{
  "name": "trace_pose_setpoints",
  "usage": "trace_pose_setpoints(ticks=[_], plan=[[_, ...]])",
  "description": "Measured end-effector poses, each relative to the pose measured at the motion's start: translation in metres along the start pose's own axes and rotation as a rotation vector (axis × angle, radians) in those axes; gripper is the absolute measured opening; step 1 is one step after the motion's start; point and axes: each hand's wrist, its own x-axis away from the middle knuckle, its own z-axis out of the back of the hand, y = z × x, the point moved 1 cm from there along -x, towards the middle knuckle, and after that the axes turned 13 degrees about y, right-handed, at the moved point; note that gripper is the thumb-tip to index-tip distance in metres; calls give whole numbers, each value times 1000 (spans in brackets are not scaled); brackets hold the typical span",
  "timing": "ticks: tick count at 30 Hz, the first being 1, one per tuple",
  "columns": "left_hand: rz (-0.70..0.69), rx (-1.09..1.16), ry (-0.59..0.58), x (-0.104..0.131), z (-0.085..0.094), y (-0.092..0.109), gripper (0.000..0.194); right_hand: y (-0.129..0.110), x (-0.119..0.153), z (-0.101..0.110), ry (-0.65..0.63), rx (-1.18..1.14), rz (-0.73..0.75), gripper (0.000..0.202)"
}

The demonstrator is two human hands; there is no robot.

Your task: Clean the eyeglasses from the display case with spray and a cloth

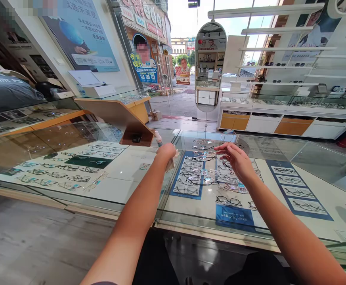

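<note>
Wrapped round a small bottle [158, 138] with a pale cap, my left hand [166, 151] is above the glass counter [149, 190], left of the middle. A light cloth [173, 160] hangs beside the same hand. My right hand [235, 158] is raised over rows of eyeglasses, its fingers bent and partly together; whether they hold anything is too small to tell. Near its fingertips is a pair of clear-framed glasses [230, 136]. Black-framed glasses [228, 201] lie below it, above a blue card [235, 217].
More eyeglasses [67, 168] lie in the left display case. A brown tilted board [113, 113] stands at the back left. An oval mirror [210, 65] is beyond the counter, and wall shelves [276, 49] hold glasses on the right. At the far left is a person's dark clothing [9, 93].
</note>
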Motion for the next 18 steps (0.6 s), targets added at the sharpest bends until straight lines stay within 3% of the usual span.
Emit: trace_pose_setpoints(ticks=[5, 10, 12, 16, 18], plan=[[17, -100, -76, -1, 13, 7, 21, 0, -1, 1, -1, -18, 2, 23], [-84, -1, -77, 8, 31, 33, 15, -1, -2, 3, 2, -35, 5, 23], [-147, 81, -38, 18, 38, 47, 20, -2, -1, 2, 6, -26, 7, 24], [-403, 214, 163, 47, 51, 72, 22, -3, 0, 1, -7, -4, 23, 26], [-480, 261, 178, 60, 54, 81, 23, -2, 0, 0, -31, 2, 40, 27]])
